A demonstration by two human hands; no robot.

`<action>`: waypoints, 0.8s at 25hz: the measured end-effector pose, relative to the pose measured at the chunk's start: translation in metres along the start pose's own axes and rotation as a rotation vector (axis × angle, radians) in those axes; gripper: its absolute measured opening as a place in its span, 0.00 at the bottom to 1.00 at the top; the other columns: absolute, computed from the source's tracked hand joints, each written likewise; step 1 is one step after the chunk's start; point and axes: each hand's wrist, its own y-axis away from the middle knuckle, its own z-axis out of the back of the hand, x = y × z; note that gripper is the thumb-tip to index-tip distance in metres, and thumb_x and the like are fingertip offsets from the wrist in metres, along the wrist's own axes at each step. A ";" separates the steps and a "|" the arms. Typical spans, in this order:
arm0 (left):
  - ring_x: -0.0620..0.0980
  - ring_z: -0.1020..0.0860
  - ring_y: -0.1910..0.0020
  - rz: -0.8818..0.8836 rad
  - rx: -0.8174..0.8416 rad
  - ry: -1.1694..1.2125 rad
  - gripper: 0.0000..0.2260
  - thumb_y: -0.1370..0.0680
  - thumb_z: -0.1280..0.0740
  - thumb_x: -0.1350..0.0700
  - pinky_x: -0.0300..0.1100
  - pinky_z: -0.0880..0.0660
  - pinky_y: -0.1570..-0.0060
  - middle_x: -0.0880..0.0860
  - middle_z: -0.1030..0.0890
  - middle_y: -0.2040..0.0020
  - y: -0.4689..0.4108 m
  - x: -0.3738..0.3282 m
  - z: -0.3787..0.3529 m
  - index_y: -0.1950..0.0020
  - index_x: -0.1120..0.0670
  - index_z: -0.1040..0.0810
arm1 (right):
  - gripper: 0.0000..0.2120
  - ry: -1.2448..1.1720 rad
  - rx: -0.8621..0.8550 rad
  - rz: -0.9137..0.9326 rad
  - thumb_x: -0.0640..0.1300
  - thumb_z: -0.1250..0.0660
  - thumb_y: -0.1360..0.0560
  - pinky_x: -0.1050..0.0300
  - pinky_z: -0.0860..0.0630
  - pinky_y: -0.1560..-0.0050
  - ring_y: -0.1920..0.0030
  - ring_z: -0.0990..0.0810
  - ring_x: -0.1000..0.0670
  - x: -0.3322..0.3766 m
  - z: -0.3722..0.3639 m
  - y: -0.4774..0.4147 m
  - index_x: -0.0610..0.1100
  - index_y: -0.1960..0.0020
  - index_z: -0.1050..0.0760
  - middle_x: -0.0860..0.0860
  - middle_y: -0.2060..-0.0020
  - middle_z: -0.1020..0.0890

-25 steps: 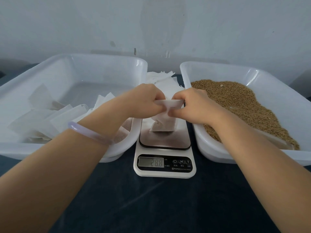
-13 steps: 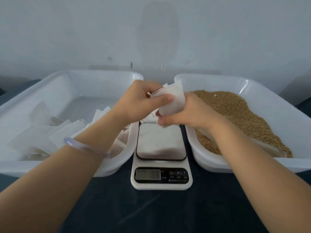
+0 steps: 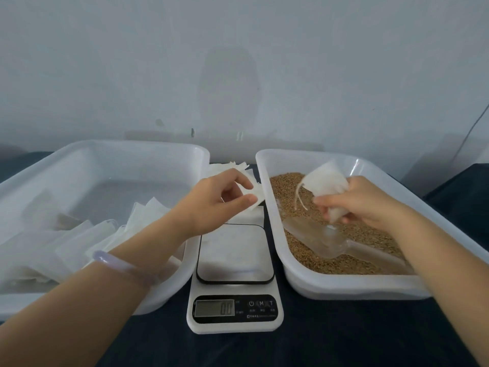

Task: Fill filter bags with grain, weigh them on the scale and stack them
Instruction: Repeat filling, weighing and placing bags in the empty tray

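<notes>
My right hand (image 3: 354,202) grips a white filter bag (image 3: 325,181) over the grain (image 3: 365,234) in the right tub (image 3: 344,290). The bag's drawstring (image 3: 299,197) hangs loose to the left. My left hand (image 3: 217,200) hovers with loosely curled fingers over a pile of empty bags (image 3: 238,166) behind the scale (image 3: 234,260); thumb and forefinger are apart and grip nothing that I can see. The scale's platform is bare and its display (image 3: 214,308) reads 0.0. Several filled bags (image 3: 87,242) lie in the left tub (image 3: 111,154).
A clear plastic scoop (image 3: 317,239) lies on the grain near the right tub's front. Both white tubs flank the scale on a dark table (image 3: 317,345). A grey wall stands close behind them.
The bag came up off the scale in both hands. Now my left hand has let go and my right hand has carried the bag right, over the grain. The display dropped to 0.0.
</notes>
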 end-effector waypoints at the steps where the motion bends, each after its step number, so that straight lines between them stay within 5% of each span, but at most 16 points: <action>1: 0.41 0.27 0.68 0.007 0.009 -0.010 0.05 0.25 0.31 0.53 0.30 0.30 0.67 0.45 0.23 0.66 0.000 0.000 0.000 0.53 0.45 0.25 | 0.13 0.076 0.023 -0.063 0.38 0.25 0.33 0.63 0.32 0.79 0.73 0.21 0.49 -0.008 0.009 0.000 0.37 0.53 0.24 0.44 0.69 0.17; 11: 0.41 0.26 0.68 0.036 0.057 -0.125 0.06 0.25 0.31 0.53 0.34 0.29 0.63 0.48 0.21 0.66 0.000 0.005 0.000 0.51 0.47 0.26 | 0.09 0.396 0.031 -0.226 0.37 0.27 0.34 0.63 0.33 0.78 0.76 0.24 0.50 -0.019 0.016 -0.007 0.35 0.56 0.24 0.46 0.74 0.19; 20: 0.45 0.24 0.65 0.031 0.082 -0.158 0.06 0.25 0.31 0.54 0.37 0.27 0.60 0.49 0.20 0.65 0.001 0.002 0.000 0.49 0.48 0.26 | 0.08 0.348 -0.009 -0.223 0.35 0.28 0.33 0.63 0.31 0.78 0.77 0.23 0.50 -0.028 0.020 -0.005 0.34 0.56 0.24 0.46 0.76 0.20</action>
